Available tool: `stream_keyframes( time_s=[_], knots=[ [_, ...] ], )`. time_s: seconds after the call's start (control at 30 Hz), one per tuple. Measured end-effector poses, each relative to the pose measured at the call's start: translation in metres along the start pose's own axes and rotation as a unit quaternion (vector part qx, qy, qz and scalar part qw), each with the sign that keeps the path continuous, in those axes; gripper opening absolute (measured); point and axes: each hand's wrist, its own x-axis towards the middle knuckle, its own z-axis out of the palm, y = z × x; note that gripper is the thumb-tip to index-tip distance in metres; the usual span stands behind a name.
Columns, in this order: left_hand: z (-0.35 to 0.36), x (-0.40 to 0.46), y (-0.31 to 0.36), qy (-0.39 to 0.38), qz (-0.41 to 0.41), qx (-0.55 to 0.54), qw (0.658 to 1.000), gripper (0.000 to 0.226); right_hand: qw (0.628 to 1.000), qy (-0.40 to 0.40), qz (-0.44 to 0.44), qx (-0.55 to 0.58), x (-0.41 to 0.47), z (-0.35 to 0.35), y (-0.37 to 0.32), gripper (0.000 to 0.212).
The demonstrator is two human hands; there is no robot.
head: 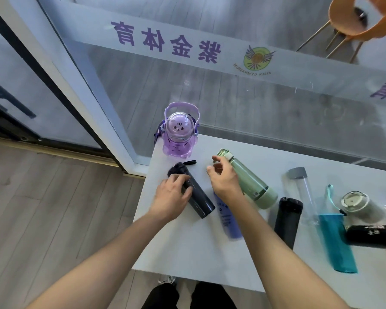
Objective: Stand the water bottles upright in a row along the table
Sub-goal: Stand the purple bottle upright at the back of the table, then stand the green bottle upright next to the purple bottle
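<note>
Head view: left hand (173, 195) grips dark bottle (192, 190); right hand (223, 178) loose-fingered beside green bottle (250, 179).

A frosted band (143, 44) across the glass wall (232, 103) at the far side carries large purple Chinese characters, seen mirrored from this side: 紫金体育. Right of them on the same band sits a round winged logo (257, 59) with a mirrored line of small lettering beneath, of which "GYMNASIUM" is legible. Further purple characters at the far right edge are cut off. Print on the blue bottle (226, 217) and black bottle (372, 236) is too blurred to read.
</note>
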Motion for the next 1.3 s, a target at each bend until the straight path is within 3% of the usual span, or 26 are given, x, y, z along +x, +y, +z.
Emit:
stream_keyframes(
  time_s=[0.17, 0.3, 0.43, 0.83, 1.07, 1.3],
  knots=[
    [0.024, -0.011, 0.013, 0.012, 0.059, 0.125, 0.99, 0.041, 0.999, -0.001, -0.017, -0.047, -0.007, -0.02, 0.021, 0.035],
    [0.038, -0.005, 0.02, -0.003, 0.044, 0.189, 0.981, 0.049, 0.996, 0.001, -0.03, -0.09, 0.003, -0.039, 0.033, 0.035],
    [0.047, 0.003, 0.021, -0.021, 0.005, 0.248, 0.969, 0.066, 0.975, 0.006, -0.048, -0.217, 0.03, -0.055, 0.042, 0.042],
    [0.06, 0.012, 0.029, -0.027, -0.051, 0.18, 0.982, 0.062, 0.925, -0.084, -0.039, -0.369, 0.108, -0.048, 0.063, 0.071],
    [0.058, 0.012, 0.029, -0.023, -0.048, 0.176, 0.983, 0.061, 0.944, -0.055, -0.043, -0.323, 0.122, -0.044, 0.067, 0.066],
    [0.058, 0.011, 0.028, -0.017, -0.036, 0.166, 0.985, 0.06, 0.98, 0.02, -0.139, -0.142, 0.121, -0.083, 0.017, 0.076]
  ],
)
